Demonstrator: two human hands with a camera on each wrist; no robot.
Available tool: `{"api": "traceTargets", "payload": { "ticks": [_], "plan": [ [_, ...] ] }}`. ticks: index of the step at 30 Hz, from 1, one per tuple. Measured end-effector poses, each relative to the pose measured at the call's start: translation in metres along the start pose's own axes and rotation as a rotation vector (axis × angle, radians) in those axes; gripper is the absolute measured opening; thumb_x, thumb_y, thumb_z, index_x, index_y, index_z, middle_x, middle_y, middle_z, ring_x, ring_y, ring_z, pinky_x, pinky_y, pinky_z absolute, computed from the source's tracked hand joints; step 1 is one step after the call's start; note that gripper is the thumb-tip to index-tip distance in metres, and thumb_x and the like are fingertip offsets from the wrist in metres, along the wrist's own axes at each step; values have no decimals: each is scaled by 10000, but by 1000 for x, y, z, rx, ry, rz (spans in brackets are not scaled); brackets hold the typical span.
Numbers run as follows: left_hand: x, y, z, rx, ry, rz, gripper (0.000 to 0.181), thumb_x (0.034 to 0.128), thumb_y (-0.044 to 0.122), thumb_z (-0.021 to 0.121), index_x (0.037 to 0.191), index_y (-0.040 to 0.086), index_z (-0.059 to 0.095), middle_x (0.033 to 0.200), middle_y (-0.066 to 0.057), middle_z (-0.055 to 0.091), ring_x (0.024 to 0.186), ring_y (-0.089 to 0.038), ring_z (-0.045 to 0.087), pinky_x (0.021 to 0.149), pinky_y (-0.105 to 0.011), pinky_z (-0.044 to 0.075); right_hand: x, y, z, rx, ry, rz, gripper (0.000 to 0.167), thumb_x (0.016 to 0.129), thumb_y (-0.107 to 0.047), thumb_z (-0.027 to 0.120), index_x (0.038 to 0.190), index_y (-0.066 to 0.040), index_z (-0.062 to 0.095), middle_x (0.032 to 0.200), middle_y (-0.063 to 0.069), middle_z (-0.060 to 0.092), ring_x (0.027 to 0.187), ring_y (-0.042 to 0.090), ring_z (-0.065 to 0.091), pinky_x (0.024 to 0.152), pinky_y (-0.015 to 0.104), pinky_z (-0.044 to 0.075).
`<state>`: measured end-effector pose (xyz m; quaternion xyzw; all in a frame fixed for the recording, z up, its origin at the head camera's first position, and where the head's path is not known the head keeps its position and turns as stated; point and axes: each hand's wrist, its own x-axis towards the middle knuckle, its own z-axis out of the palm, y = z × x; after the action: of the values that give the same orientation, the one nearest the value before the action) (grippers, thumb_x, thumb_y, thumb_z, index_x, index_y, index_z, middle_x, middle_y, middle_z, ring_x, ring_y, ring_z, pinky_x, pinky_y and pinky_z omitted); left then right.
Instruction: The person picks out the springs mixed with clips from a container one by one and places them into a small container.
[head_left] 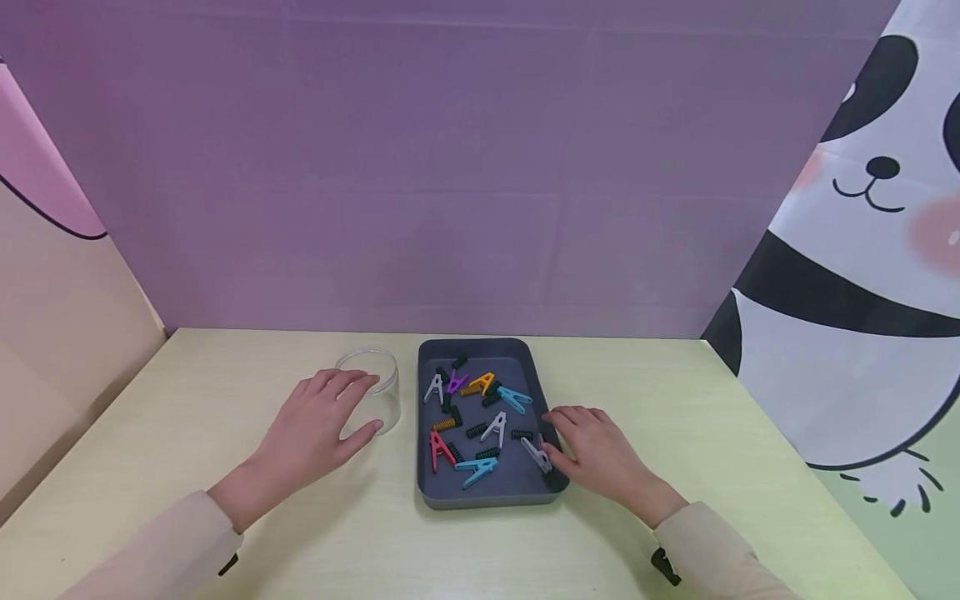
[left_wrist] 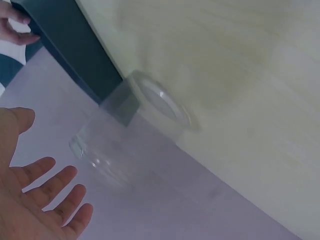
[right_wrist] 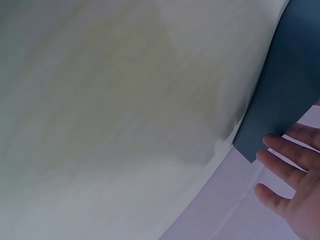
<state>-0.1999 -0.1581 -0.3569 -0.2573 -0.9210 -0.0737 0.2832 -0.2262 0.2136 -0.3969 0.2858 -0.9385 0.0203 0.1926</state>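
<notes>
A clear round jar (head_left: 386, 408) stands on the table left of a dark grey tray (head_left: 491, 497). My left hand (head_left: 315, 421) hovers beside and partly in front of the jar; the left wrist view shows its spread fingers (left_wrist: 52, 185) apart from the jar (left_wrist: 135, 135). My right hand (head_left: 600, 454) is at the tray's right rim, its thumb reaching over the edge near a grey clip (head_left: 536, 455). Whether the thumb touches that clip is unclear. In the right wrist view its fingers (right_wrist: 287, 167) extend loosely along the tray's outer wall (right_wrist: 285, 75).
Small plastic clips lie scattered in the tray, among them a red clip (head_left: 439, 448), a blue clip (head_left: 478, 468) and an orange clip (head_left: 483, 381). Several dark coiled pieces (head_left: 476, 430) lie between them. A purple backdrop (head_left: 450, 167) rises behind the pale table (head_left: 352, 542).
</notes>
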Motion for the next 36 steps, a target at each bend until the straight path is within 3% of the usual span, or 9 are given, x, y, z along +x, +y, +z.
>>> {"api": "traceTargets", "payload": {
  "ticks": [13, 20, 28, 36],
  "plan": [
    [6, 16, 11, 6, -16, 77, 474, 812, 383, 631, 1209, 137, 549, 1166, -48, 581, 1076, -244, 512, 879, -414, 442, 1, -1, 2, 14, -8, 18, 347, 806, -318, 635, 1063, -86, 612, 1079, 44, 630, 1014, 207, 578, 865, 432, 444],
    [15, 24, 13, 11, -66, 113, 452, 827, 380, 622, 1198, 128, 563, 1166, -37, 589, 1089, -226, 510, 890, -395, 438, 1, -2, 3, 12, -15, 28, 347, 801, -318, 642, 1058, -87, 612, 1074, 37, 628, 1005, 202, 579, 865, 429, 442],
    [24, 33, 26, 17, -110, 162, 438, 821, 383, 634, 1173, 127, 581, 1136, -35, 605, 1072, -215, 517, 904, -379, 437, 1, -3, 3, 17, -10, 27, 343, 796, -307, 648, 1053, -84, 610, 1068, 29, 627, 1002, 195, 577, 860, 425, 441],
    [29, 41, 38, 9, -210, 167, 441, 804, 376, 655, 1160, 123, 595, 1123, -40, 620, 1035, -207, 535, 906, -365, 442, 1, -4, 2, 24, -14, 34, 347, 796, -301, 648, 1057, -76, 607, 1070, 37, 625, 1011, 202, 574, 861, 425, 442]
  ]
}}
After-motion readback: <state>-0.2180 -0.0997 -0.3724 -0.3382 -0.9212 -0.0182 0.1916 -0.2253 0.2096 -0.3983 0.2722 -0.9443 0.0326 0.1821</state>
